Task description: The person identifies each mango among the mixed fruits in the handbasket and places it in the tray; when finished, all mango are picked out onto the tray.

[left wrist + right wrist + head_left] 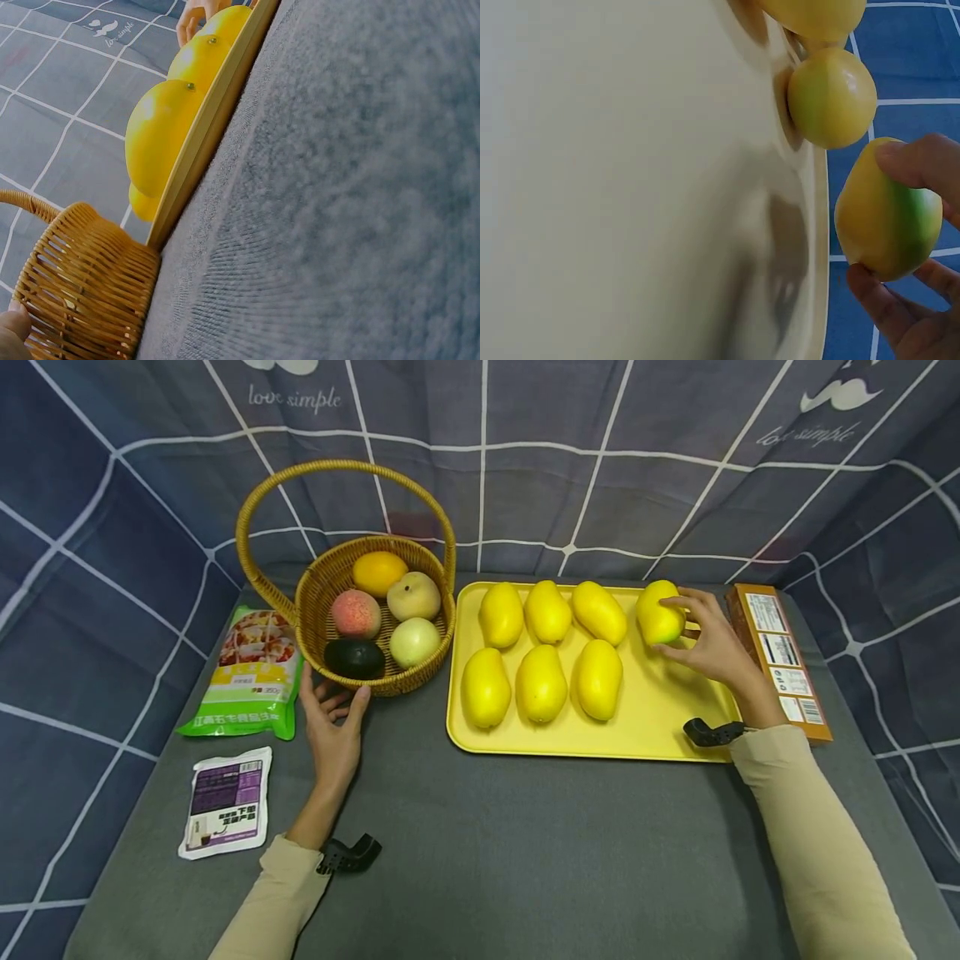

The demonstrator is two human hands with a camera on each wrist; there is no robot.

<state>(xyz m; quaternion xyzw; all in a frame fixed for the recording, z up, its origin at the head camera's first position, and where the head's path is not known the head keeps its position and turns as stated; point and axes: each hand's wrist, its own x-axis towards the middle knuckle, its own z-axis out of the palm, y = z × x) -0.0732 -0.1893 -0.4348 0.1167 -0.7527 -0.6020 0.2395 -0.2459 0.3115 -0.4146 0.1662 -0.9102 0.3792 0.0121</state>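
In the head view my right hand (708, 639) pinches a yellow mango (657, 610) over the back right part of the yellow tray (660, 727). The right wrist view shows that mango (889, 214) between thumb and fingertips, with a green patch on its side and raised off the tray. Several more mangoes (542, 683) lie in two rows on the tray. My left hand (333, 731) rests against the near left side of the wicker basket (431, 672), the thumb touching its wall. Inside the basket are a peach (356, 614) and several other fruits.
Left of the basket lies a green food bag (251, 681), with a white and purple pouch (227, 802) in front of it. A brown box (780, 660) stands at the tray's right end. A checked curtain (540, 502) hangs behind.
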